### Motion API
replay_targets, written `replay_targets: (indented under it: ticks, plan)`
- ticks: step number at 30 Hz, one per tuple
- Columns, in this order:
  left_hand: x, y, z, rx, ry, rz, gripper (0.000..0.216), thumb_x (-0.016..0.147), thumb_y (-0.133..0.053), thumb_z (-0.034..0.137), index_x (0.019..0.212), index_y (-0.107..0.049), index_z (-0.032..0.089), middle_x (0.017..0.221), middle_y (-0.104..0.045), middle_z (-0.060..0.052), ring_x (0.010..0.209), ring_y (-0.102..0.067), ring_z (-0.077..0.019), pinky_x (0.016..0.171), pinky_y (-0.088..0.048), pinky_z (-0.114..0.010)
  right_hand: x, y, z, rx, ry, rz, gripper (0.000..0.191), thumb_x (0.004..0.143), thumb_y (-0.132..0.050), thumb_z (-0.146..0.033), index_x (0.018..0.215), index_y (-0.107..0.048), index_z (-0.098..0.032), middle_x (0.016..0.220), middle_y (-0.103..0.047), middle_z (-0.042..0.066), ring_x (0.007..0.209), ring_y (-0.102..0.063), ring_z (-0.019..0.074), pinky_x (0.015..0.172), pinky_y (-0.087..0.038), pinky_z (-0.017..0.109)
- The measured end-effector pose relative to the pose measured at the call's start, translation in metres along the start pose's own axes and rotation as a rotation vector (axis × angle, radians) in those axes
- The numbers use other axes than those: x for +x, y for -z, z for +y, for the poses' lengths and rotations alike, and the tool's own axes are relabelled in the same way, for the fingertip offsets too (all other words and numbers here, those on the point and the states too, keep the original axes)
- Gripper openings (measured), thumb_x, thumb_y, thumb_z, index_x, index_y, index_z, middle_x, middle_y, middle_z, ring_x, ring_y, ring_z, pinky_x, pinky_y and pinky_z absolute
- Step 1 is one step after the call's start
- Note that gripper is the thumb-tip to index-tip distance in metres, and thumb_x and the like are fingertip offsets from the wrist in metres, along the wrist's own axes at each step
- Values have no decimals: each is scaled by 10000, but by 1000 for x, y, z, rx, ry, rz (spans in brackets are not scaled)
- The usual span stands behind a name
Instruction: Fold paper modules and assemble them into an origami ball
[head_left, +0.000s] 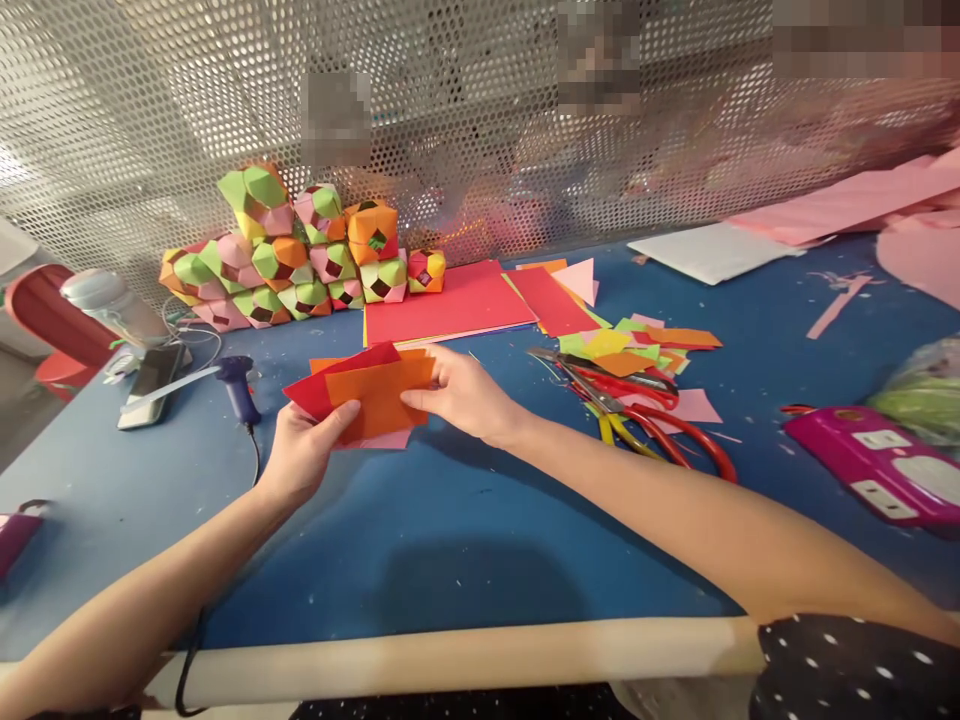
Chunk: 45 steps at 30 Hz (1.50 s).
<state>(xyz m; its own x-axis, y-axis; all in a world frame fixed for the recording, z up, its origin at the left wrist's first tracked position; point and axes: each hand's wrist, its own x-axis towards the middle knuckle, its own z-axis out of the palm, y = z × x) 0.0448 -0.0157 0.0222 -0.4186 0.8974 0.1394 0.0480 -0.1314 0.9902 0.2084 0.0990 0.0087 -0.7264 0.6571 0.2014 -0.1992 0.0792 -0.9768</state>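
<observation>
An orange paper sheet (380, 395) is held between both my hands just above the blue table (465, 520). My left hand (300, 455) pinches its lower left corner together with a red sheet (322, 385) tucked behind it. My right hand (465, 395) pinches the orange sheet's right edge. More orange and pink paper lies on the table under them.
Several folded paper cubes (300, 250) are stacked at the back left against a perforated metal screen. A pile of red paper (450, 300), coloured scraps (630, 345), scissors (645, 410), a glue gun (238, 385), a phone (150, 380) and a pink power strip (874, 460) lie around.
</observation>
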Motion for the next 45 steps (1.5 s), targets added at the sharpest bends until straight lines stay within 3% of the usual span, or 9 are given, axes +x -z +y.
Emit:
replay_targets:
  ticks: [5, 11, 15, 18, 22, 26, 31, 37, 45]
  plan:
    - [17, 5, 5, 192, -150, 1, 440, 644, -831, 331, 1032, -686, 184, 1057, -728, -60, 1006, -665, -267, 862, -548, -346, -1, 7, -3, -163, 183, 104, 316, 764, -673, -247, 1067, -590, -209, 1025, -710, 33, 990, -657, 190, 924, -514, 369]
    - [17, 10, -20, 141, -39, -117, 513, 680, -778, 254, 1138, -552, 201, 1146, -676, -78, 1029, -647, -220, 895, -521, -333, -1, 5, 33, -99, 36, 54, 490, 683, -693, -211, 1149, -541, -193, 1154, -676, 75, 1055, -643, 193, 927, -508, 358]
    - [11, 5, -24, 210, -30, -106, 391, 723, -656, 155, 1097, -552, 198, 1003, -674, -35, 884, -650, -182, 771, -533, -296, -3, -4, 35, -147, -10, 138, 375, 703, -608, -165, 1076, -572, -173, 1007, -708, 65, 894, -672, 184, 817, -534, 349]
    - [13, 1, -10, 291, -155, -63, 294, 737, -597, 129, 1021, -578, 200, 949, -659, -20, 830, -642, -171, 725, -523, -281, -4, -5, 17, -192, 35, 177, 275, 723, -588, -148, 996, -607, -179, 973, -707, 50, 886, -662, 181, 822, -522, 340]
    - [20, 0, 3, 259, -390, -30, 396, 705, -613, 101, 1078, -552, 216, 1079, -652, -52, 1045, -630, -210, 921, -490, -339, -1, 1, -1, -214, 190, 182, 291, 752, -653, -213, 1040, -603, -219, 1043, -698, 36, 968, -655, 177, 886, -506, 335]
    - [25, 2, -18, 209, -227, -74, 500, 679, -661, 147, 1144, -489, 214, 1163, -640, -89, 1152, -592, -226, 991, -455, -384, 6, 5, 24, -181, 151, 243, 355, 665, -725, -226, 993, -593, -204, 1100, -685, 68, 1071, -629, 188, 996, -454, 364]
    - [38, 0, -42, 249, -138, -60, 377, 665, -652, 166, 1039, -600, 163, 963, -695, -57, 918, -647, -212, 900, -483, -385, 20, 5, 56, -157, 80, 311, 294, 660, -677, -281, 928, -597, -191, 863, -703, 24, 821, -666, 182, 839, -516, 356]
    - [55, -3, -28, 197, -120, -50, 220, 736, -601, 266, 923, -644, 158, 848, -686, -15, 746, -613, -166, 710, -481, -293, 33, 8, 32, -139, 89, 355, 185, 674, -633, -257, 849, -628, -197, 815, -691, 7, 767, -629, 181, 733, -499, 315]
    - [49, -1, -42, 145, -96, -48, 281, 700, -658, 247, 962, -610, 159, 951, -689, -53, 901, -625, -195, 855, -467, -336, 30, 6, 42, -61, 53, 347, 279, 617, -696, -279, 869, -606, -201, 892, -683, 18, 866, -635, 191, 838, -487, 350]
